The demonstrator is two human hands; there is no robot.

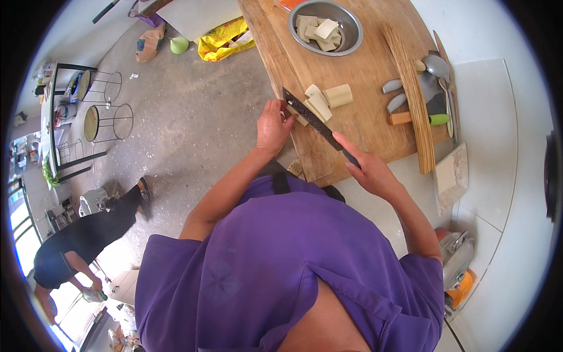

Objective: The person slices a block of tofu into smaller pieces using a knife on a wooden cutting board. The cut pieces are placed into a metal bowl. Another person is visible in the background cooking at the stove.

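Observation:
My right hand (371,171) grips the dark handle of a kitchen knife (317,124), index finger stretched along the blade. The blade slants up and left, over the left edge of the wooden table (369,127). My left hand (272,127) steadies a pale block (300,118), probably tofu, with fingertips and thumb close beside the blade; the knife partly hides this block. Just right of the blade lie pale slices (319,103) and a thicker pale piece (338,96). More cut slices (324,31) fill part of a metal bowl (355,39) at the table's far end.
A bundle of thin sticks (411,101) lies across knives and an orange-and-green handled tool (400,118) near the wall. A ladle (436,66) rests there too. Stools (91,123) and a yellow bag (224,42) stand left. Another person (83,237) bends over at lower left.

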